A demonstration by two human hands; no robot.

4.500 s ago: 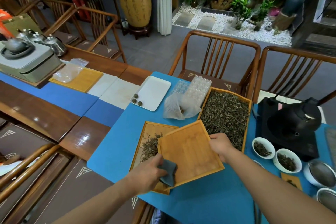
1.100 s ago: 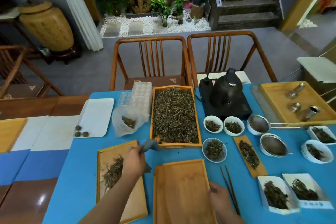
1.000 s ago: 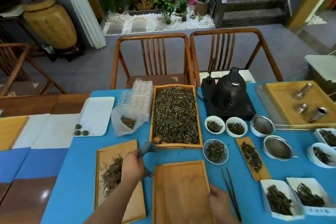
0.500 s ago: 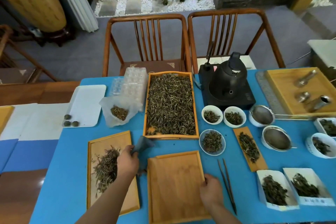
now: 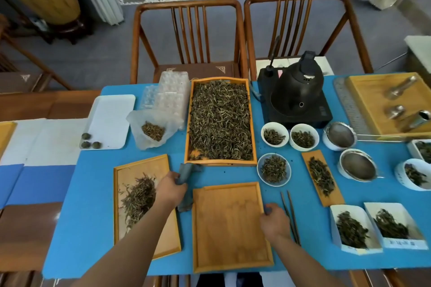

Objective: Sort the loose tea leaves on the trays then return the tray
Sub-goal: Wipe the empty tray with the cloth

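An empty bamboo tray [image 5: 229, 226] lies flat on the blue mat in front of me. My right hand [image 5: 275, 222] grips its right edge. My left hand [image 5: 170, 190] holds a grey cloth [image 5: 186, 170] between this tray and a second bamboo tray [image 5: 142, 168] on the left, which carries a small pile of loose tea leaves [image 5: 138, 198]. Behind them stands a larger tray [image 5: 220, 162] full of tea leaves [image 5: 220, 121].
Chopsticks [image 5: 290, 213] lie just right of my right hand. Bowls of tea [image 5: 274, 169], strainers [image 5: 358, 166], a black kettle [image 5: 299, 91] on its base and white paper boxes [image 5: 352, 228] fill the right side. A plastic bag [image 5: 151, 130] and white tray [image 5: 109, 116] sit left. Two chairs [image 5: 186, 37] stand behind.
The empty tray has come down from a tilted hold over the left tray to lie flat on the mat. My left hand, still holding the cloth, has moved off it to the left.
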